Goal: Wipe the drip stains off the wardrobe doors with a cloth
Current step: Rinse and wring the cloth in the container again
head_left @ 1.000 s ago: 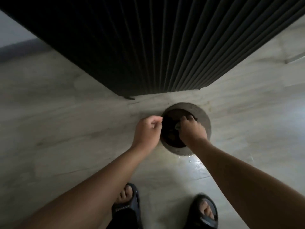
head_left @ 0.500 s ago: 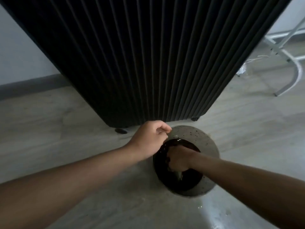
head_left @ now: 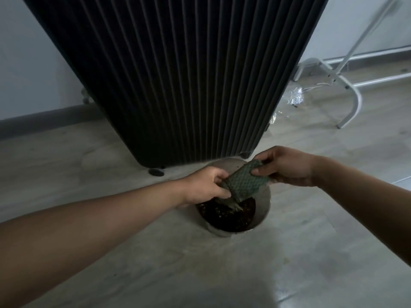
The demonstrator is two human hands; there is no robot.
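Cloth [head_left: 244,182] hangs over the bowl [head_left: 263,210], left hand [head_left: 203,185] and right hand [head_left: 287,166] fingers clamped on its opposite ends.

A floor [head_left: 222,263] of pale, wood-grained planks is spread beneath the grip and all around it. Beyond the grip to the left, a pale wall [head_left: 26,63] is met by a dark skirting board [head_left: 44,117]. Well beyond it to the right, a white tubular frame [head_left: 355,101] is stood on the planks, and a crumpled silvery wrapper [head_left: 295,97] is seen nearby. The room is dimly lit; a faint sheen [head_left: 333,292] is carried by the floor nearer than the grip, rightward.
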